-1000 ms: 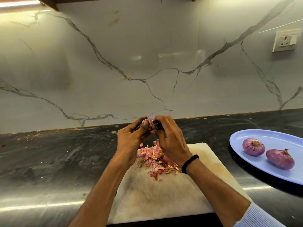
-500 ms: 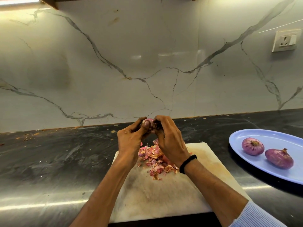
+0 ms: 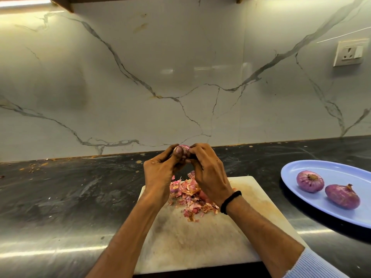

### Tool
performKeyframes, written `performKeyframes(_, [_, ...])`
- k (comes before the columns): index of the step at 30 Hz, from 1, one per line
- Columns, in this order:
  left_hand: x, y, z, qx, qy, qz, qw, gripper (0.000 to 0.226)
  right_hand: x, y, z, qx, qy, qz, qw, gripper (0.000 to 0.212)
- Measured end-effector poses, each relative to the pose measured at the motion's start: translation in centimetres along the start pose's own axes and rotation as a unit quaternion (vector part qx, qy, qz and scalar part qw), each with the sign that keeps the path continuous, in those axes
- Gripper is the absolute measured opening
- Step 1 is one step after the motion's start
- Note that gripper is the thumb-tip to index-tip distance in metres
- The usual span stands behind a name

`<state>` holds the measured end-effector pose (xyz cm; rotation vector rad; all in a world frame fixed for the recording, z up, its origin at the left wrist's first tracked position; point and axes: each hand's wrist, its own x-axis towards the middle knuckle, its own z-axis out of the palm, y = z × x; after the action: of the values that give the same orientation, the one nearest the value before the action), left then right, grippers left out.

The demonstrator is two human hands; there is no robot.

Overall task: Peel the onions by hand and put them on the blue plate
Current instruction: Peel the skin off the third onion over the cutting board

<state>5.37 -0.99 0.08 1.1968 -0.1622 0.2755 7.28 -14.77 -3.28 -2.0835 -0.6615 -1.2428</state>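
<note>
A small purple onion point(image 3: 185, 148) is held up above the far edge of the white cutting board point(image 3: 200, 237), mostly hidden by fingers. My left hand point(image 3: 160, 173) grips it from the left with the thumb pressed on its top. My right hand point(image 3: 208, 175), with a black band on the wrist, pinches it from the right. Under the hands lies a heap of pink and orange onion skins point(image 3: 190, 195). The blue plate point(image 3: 301, 173) at the right holds two peeled purple onions, one point(image 3: 310, 181) further back and one point(image 3: 342, 196) nearer.
The board lies on a dark, shiny stone counter point(image 3: 70, 197) against a white marble wall. Scattered skin crumbs point(image 3: 34, 167) lie at the counter's back left. A wall socket point(image 3: 350, 53) sits high at the right. The plate runs off the right edge of view.
Both hands have stayed in place around the onion, with the fingers shifting slightly on it. The plate and skins are unchanged.
</note>
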Motion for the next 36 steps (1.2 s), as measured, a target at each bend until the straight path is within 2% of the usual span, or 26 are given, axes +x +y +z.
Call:
performKeyframes(9, [0.1,0.58,-0.06,-0.029,0.003,-0.046,0.999,0.044,0.41,-0.22,-0.35,0.051,0.04,0.023,0.998,0.01])
performKeyframes(12, [0.21,0.7,-0.25,-0.031,0.008,-0.056,0.998,0.047,0.63,-0.11,-0.52,0.078,0.044,0.034,0.995,0.027])
performKeyframes(15, [0.35,0.72,-0.29,-0.024,0.01,-0.063,0.998,0.046,0.75,0.07,-0.67,0.093,0.003,0.033,0.995,0.047])
performKeyframes(22, [-0.11,0.88,0.01,-0.018,-0.011,-0.057,0.998,0.039,0.44,0.1,-0.29,0.051,-0.032,-0.008,0.998,0.053])
performKeyframes(32, [0.0,0.75,-0.15,-0.006,-0.011,-0.062,0.998,0.039,0.33,-0.27,-0.44,0.044,-0.006,-0.027,0.999,0.045])
performKeyframes(34, [-0.01,0.74,-0.12,-0.005,-0.008,-0.064,0.998,0.037,0.29,-0.06,-0.34,0.045,-0.004,-0.033,0.998,0.039])
performKeyframes(36, [-0.02,0.79,-0.09,-0.009,-0.009,-0.062,0.998,0.034,0.24,0.2,-0.2,0.036,0.001,-0.04,0.999,0.023])
